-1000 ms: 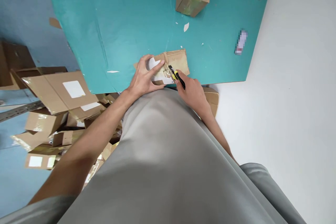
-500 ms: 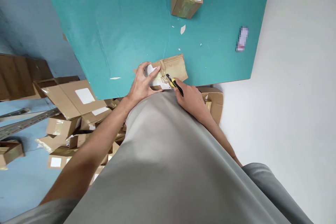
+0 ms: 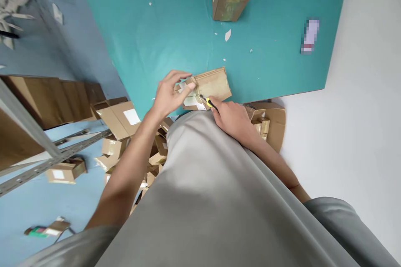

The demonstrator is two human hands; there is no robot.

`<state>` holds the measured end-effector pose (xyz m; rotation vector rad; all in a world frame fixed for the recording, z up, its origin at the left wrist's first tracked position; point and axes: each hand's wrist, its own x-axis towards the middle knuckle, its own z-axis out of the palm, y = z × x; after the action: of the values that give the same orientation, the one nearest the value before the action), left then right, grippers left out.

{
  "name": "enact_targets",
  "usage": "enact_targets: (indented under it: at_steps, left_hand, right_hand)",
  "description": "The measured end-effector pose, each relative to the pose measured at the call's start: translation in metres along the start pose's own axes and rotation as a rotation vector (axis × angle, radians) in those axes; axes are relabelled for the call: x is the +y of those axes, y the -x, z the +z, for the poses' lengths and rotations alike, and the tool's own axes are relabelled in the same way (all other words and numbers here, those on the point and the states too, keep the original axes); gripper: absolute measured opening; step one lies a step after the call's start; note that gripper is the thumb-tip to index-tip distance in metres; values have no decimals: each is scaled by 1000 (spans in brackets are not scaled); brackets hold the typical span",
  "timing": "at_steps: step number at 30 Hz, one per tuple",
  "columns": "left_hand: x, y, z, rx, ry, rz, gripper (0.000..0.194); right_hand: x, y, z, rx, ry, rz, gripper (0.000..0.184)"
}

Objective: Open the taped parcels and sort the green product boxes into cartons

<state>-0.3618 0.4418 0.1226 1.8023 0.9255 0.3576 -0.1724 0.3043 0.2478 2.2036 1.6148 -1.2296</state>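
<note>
A small cardboard box (image 3: 216, 83) with brown tape and white labels lies at the near edge of the teal table (image 3: 150, 46), against the grey shirt. My left hand (image 3: 169, 94) is at the box's left end, its thumb and fingertips closed about a raised edge there. Exactly what lies between those fingertips is partly hidden. In my right hand (image 3: 230, 117) is a yellow and black utility knife (image 3: 209, 102), its tip at the taped middle of the box.
A taped carton (image 3: 230, 8) stands farther back on the table, with paper scraps (image 3: 228, 35) nearby. A blurred pale item (image 3: 310, 35) lies at right. An open carton (image 3: 275, 125) holds small boxes below the edge. Cardboard boxes (image 3: 119, 119) and a metal rack (image 3: 56, 158) are at left.
My left hand has lifted from lying across the box, and its thumb has come up towards the fingers. My right hand keeps the knife at the box. The view has shifted left.
</note>
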Motion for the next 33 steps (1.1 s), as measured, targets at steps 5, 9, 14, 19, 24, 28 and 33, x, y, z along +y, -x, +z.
enact_targets:
  at_steps: [5, 9, 14, 19, 24, 28, 33]
  left_hand:
    - [17, -18, -6, 43, 22, -114, 34]
    - [14, -14, -22, 19, 52, -178, 30]
    - [0, -4, -41, -23, 86, -208, 34]
    - [-28, 4, -54, -3, 60, -233, 38]
    - [-51, 9, -67, -30, 80, -246, 43]
    - [-61, 6, -74, -96, 120, -227, 49]
    - [-63, -1, -81, -159, 152, -238, 54]
  right_hand:
    - [-3, 8, 8, 37, -76, -25, 56]
    - [-8, 12, 13, 66, -128, -5, 59]
    - [-26, 0, 30, 88, -173, -1, 60]
    - [-40, -10, 51, 98, -201, -18, 60]
    - [-57, -9, 62, 63, -250, -20, 61]
    - [-58, -18, 62, 114, -395, -15, 57]
    - [-32, -37, 55, 276, -751, -53, 60]
